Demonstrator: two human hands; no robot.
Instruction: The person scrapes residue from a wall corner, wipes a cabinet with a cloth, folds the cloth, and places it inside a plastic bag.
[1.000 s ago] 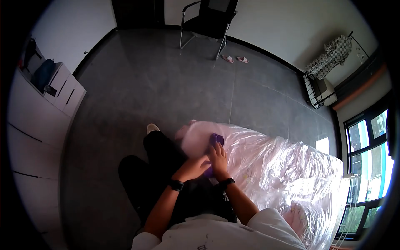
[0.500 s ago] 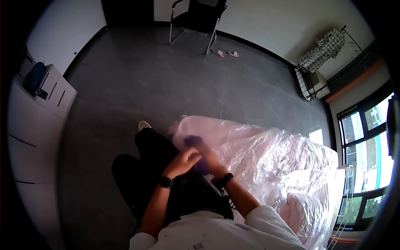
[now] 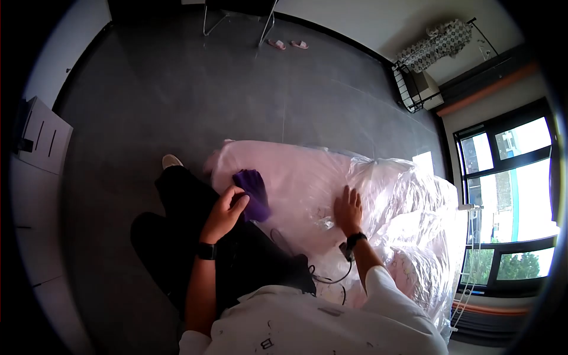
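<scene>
— Where is the purple cloth (image 3: 253, 195)?
— On the pink bed (image 3: 284, 160), close to the edge beside the black-trousered legs (image 3: 183, 207). It's bunched up, in from the far left corner.
— And the left hand (image 3: 223, 216)?
— Its fingers are curled, grasping the cloth's near side between thumb and forefinger.
— What about the right hand (image 3: 349, 212)?
— Well apart from the cloth, palm down on the clear plastic sheet (image 3: 402, 183) over the bed. Those fingers are released, stretched out and holding nothing.
— Anything near the wrists?
— A black band (image 3: 207, 251) on the left one, and a dark cable (image 3: 332, 279) looping below the right.
— Beyond the bed?
— Pink slippers (image 3: 300, 45) on the grey floor (image 3: 207, 94).
</scene>
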